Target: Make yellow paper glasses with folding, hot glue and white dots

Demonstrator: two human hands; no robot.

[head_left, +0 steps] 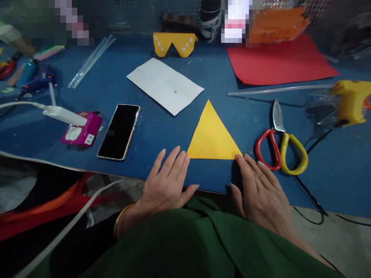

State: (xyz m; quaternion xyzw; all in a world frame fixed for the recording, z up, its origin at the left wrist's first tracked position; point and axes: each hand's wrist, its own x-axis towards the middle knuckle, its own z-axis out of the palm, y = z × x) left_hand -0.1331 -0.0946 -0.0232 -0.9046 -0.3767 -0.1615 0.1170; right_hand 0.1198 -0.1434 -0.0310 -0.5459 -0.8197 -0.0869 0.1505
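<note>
A yellow paper triangle [212, 135] lies on the blue table with its tip pointing away from me. My left hand [168, 177] rests flat by its lower left corner, fingertips touching that corner, thumb stretched toward the right. At the lower right corner, my right hand [256, 185] lies with its fingertips on the paper and its fingers extended. Neither hand is wrapped around anything. Just right of my right hand are scissors [278, 143] with one red and one yellow handle.
A phone [118, 131] and a magenta plug adapter [84, 129] lie left. Behind are white paper [165, 85], a yellow folded mask shape [174, 44] and red sheets [278, 63]. A yellow glue gun [349, 102] stands right, a blue one [40, 81] far left, with clear glue sticks [91, 61].
</note>
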